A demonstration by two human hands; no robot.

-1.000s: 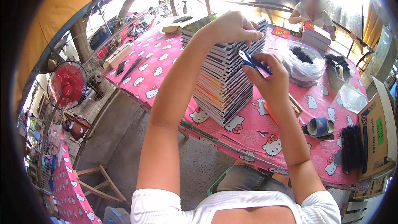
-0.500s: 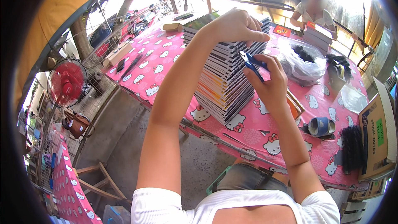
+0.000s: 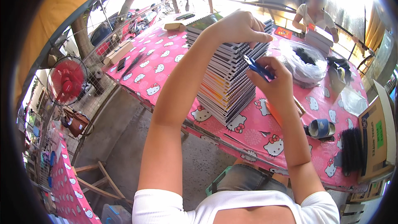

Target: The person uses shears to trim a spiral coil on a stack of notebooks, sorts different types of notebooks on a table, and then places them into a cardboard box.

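A tall stack of spiral notebooks (image 3: pixel 226 85) with black coils stands on the pink table. My left hand (image 3: pixel 240 27) reaches over its top, fingers bent down and closed at the coil edge of an upper notebook; the fingertips' exact hold is partly hidden. In my right hand (image 3: pixel 275 74) is a pair of blue-handled pliers (image 3: pixel 260 69), gripped between thumb and fingers. Their metal jaws point up and left, close to the coils just below my left hand. Whether the jaws touch a coil I cannot tell.
Black coils lie in a clear plastic bag (image 3: pixel 304 64) right of the stack. Further right are a roll of tape (image 3: pixel 321 128), loose black coils (image 3: pixel 352 149) and a cardboard box (image 3: pixel 375 130). Across the table sits another person (image 3: pixel 315 14) beside stacked books (image 3: pixel 318 37).
The pliers' handles have come closer together in my right hand, and the pliers have turned slightly. My left hand stays at the top of the stack.
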